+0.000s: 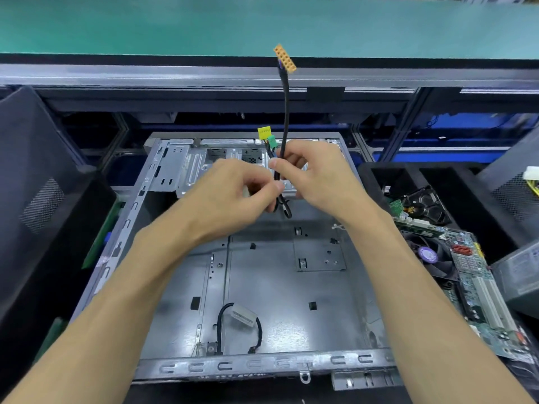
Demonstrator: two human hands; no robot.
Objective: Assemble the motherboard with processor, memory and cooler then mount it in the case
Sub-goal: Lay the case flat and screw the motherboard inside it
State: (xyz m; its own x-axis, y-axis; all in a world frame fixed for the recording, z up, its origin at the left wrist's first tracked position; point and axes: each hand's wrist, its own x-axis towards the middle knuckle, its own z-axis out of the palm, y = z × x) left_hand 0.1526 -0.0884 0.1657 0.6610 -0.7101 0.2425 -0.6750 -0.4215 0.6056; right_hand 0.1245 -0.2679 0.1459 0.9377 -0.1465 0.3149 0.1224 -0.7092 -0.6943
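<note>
Three cable ends are standing up out of the person's grip above the open case (262,287): an orange connector (285,58) on the longest black lead, and a yellow connector (264,133) and a green connector (272,141) lower down. The right hand (318,176) is pinching the cable bundle (280,182) upright, seemingly to keep it off the case floor, while the left hand (233,196) is pinching it just below. The motherboard (466,275), fan fitted, is waiting outside, along the case's right edge.
</note>
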